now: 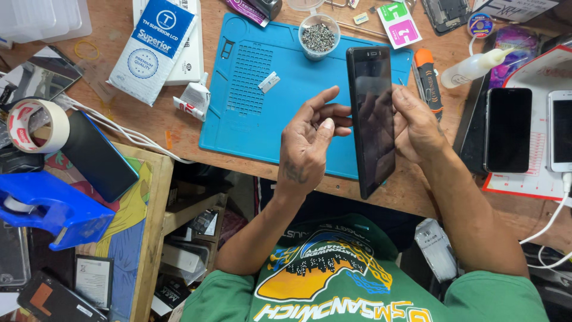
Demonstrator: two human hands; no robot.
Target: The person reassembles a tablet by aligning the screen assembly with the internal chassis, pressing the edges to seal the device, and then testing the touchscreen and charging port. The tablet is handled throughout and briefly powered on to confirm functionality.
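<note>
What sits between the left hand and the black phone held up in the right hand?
Nothing visible. The left hand is open beside the black phone, fingertips close to its left edge; whether they touch is unclear. The right hand grips the phone's other edge above the blue mat.

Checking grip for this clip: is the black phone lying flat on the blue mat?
No, the black phone is held up above the blue mat, gripped by the right hand.

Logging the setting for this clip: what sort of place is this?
Most likely a phone repair bench. The hands hold a black phone over a blue work mat; a cup of small screws stands on the mat, and more phones lie alongside.
</note>
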